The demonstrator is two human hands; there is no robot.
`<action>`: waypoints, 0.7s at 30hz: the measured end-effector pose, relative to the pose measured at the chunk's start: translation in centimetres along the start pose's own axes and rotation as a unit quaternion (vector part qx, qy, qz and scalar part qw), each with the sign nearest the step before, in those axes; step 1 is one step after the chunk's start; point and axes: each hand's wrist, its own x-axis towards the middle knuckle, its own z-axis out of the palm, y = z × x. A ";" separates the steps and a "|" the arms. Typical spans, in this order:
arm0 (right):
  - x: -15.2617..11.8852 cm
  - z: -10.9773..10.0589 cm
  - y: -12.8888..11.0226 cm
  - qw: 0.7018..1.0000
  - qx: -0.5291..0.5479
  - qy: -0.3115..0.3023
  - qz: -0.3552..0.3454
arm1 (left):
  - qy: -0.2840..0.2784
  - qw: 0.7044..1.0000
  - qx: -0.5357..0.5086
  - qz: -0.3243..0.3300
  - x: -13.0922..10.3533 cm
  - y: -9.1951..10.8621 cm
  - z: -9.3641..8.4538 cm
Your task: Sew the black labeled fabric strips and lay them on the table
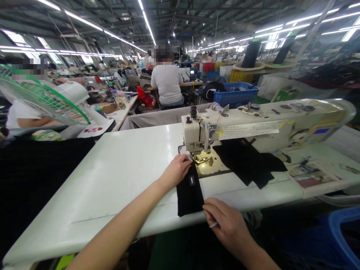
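Note:
A black fabric piece [189,200] with a small dark label [192,180] bearing pale lettering lies flat along the front of the sewing machine [194,131]. Its far end runs to the presser foot [201,160]. My left hand [177,168] is closed, fingertips pressed on the fabric just left of the foot; something small and greyish shows at the fingertips. At the near right corner, my right hand [226,221] pinches the fabric's edge. A thin white item [213,225], whose kind I cannot make out, pokes from under its curled fingers.
More black fabric [250,161] lies right of the needle, under the machine arm. A parts tray [317,176] sits at the table's right. Left stands a green-rimmed fan [56,97]; beyond the table are a seated person [167,84] and a blue basket [236,93].

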 end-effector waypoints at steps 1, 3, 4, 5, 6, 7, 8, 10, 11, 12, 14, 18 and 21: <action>0.0 0.1 0.0 1.000 0.002 -0.002 0.002 | 0.002 1.000 -0.006 0.003 0.1 -0.1 0.0; 0.0 0.3 0.1 1.000 0.005 -0.007 0.010 | 0.007 1.000 -0.018 0.005 0.1 -0.3 0.1; -0.1 0.4 0.2 1.000 0.007 -0.010 0.015 | 0.008 1.000 -0.023 0.003 0.2 -0.4 0.1; -0.1 0.4 0.2 1.000 0.009 -0.012 0.019 | 0.009 1.000 -0.025 0.002 0.2 -0.5 0.2; -0.1 0.4 0.2 1.000 0.010 -0.011 0.021 | 0.009 1.000 -0.026 0.000 0.2 -0.5 0.2; -0.2 0.4 0.2 1.000 0.012 -0.012 0.021 | 0.009 1.000 -0.024 -0.001 0.2 -0.5 0.3; -0.2 0.4 0.2 1.000 0.012 -0.012 0.021 | 0.009 1.000 -0.022 -0.001 0.2 -0.5 0.3; -0.2 0.4 0.2 1.000 0.011 -0.010 0.022 | 0.010 1.000 -0.021 -0.001 0.3 -0.5 0.3; -0.2 0.4 0.1 1.000 0.009 -0.010 0.024 | 0.011 1.000 -0.024 -0.001 0.3 -0.5 0.3; -0.2 0.4 0.1 1.000 0.006 -0.009 0.025 | 0.013 1.000 -0.029 -0.001 0.3 -0.5 0.3; -0.2 0.4 0.1 1.000 0.001 -0.008 0.026 | 0.018 0.999 -0.038 0.000 0.3 -0.5 0.3; -0.1 0.5 0.0 1.000 0.001 -0.009 0.028 | 0.020 0.999 -0.041 -0.001 0.3 -0.6 0.4; 0.0 0.3 -0.1 1.000 -0.002 -0.014 0.023 | 0.017 0.999 -0.039 -0.001 0.3 -0.6 0.4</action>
